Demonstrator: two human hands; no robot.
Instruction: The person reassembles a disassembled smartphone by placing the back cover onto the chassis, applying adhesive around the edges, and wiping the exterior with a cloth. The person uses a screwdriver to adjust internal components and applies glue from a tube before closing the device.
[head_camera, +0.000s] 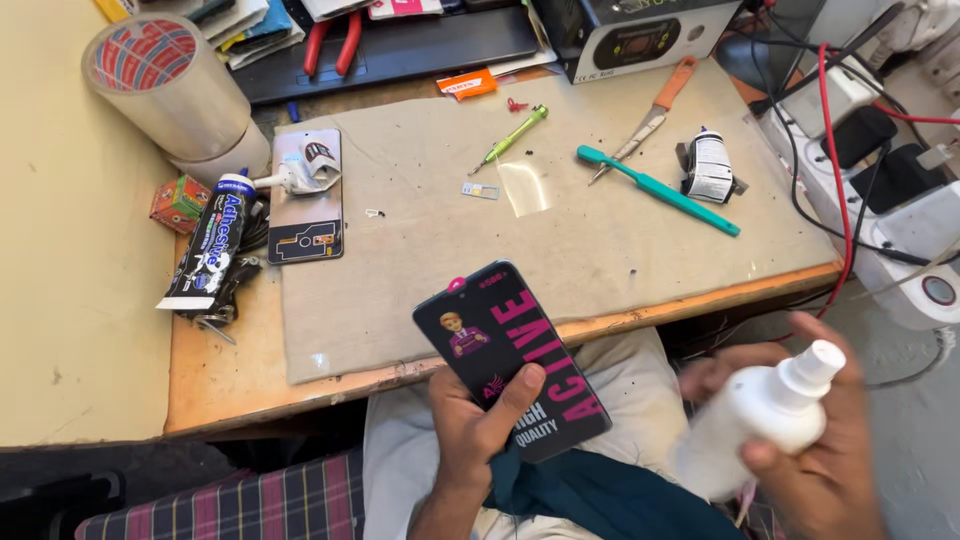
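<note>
Up on the desk (220, 385), a grey mat (600, 250) serves as landmark. Left of it stand two tape rolls (165, 85), with a black glue tube (210, 245) below them; a phone back (308, 200) lies on the mat's left edge. Mid-mat sit a green screwdriver (512, 137) and a clear film (524, 187); rightward lie a teal toothbrush (657, 189) and a small bottle (709, 167). Nothing blocks the hands. Below the mat's front edge, the left hand (470, 435) has its grip closed around a black phone-sized pack (510, 357) with pink lettering, tilted. Farther right, the right hand (815, 460) wraps a blurred white spray bottle (762, 420). Cables and power strips (870, 170) crowd the mat's right.
</note>
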